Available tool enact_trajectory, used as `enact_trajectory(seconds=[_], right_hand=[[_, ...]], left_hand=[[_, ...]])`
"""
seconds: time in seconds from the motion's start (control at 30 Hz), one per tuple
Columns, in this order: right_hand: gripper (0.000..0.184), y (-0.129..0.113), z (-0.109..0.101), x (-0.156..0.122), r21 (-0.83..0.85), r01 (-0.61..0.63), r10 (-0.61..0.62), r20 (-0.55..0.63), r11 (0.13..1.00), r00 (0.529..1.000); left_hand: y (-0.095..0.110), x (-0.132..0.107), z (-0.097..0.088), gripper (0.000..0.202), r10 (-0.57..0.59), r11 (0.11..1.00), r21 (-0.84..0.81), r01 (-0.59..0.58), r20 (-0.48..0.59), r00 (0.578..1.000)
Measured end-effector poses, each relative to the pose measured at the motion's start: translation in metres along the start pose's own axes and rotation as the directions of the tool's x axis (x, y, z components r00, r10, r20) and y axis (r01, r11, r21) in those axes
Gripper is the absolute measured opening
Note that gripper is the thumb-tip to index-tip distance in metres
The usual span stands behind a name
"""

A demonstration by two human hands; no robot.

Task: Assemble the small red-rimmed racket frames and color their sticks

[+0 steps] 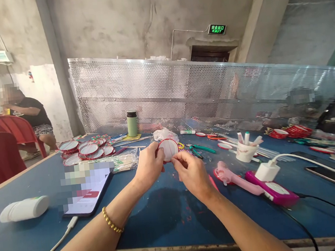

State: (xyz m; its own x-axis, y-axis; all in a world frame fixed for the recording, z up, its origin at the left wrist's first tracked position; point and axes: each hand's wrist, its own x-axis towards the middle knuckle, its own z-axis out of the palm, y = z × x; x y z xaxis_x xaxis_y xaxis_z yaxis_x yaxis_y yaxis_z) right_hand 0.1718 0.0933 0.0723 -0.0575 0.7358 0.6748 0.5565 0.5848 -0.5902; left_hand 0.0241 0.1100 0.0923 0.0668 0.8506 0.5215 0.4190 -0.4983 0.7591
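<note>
Both hands are at a small round red-rimmed disc point(170, 150) with a pale, thin-looking face, held up above the middle of the table. My left hand point(150, 162) grips its left edge, thumb on the near side. At the lower right of the rim, my right hand point(191, 171) pinches with thumb and fingertips. Whether a small part sits in that pinch is hidden. Just behind the disc are a crumpled clear plastic bag point(165, 135) and green-handled pliers point(201, 148).
Similar discs lie in a pile point(88, 149) at left. A phone point(87, 190) and white bottle point(25, 209) are nearer. To the right stand a paper cup point(246, 151) with markers, a pink tool point(239, 180) and a magenta power strip point(271, 190). A perforated metal screen point(158, 90) borders the back.
</note>
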Motion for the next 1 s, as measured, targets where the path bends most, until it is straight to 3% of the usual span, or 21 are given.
enact_trajectory(seconds=[0.3, 1.0], right_hand=[[0.027, -0.0034, -0.0011, -0.0003, 0.097, -0.071, 0.065, 0.066, 0.993, 0.996], [0.028, -0.0082, 0.0007, -0.0017, 0.19, -0.135, 0.122, 0.079, 0.973, 0.989]], left_hand=[[-0.0072, 0.0037, 0.0018, 0.016, -0.051, 0.995, -0.085, 0.053, 0.018, 0.999], [-0.0034, 0.0023, 0.0008, 0.017, -0.088, 0.988, -0.125, 0.093, 0.041, 0.995]])
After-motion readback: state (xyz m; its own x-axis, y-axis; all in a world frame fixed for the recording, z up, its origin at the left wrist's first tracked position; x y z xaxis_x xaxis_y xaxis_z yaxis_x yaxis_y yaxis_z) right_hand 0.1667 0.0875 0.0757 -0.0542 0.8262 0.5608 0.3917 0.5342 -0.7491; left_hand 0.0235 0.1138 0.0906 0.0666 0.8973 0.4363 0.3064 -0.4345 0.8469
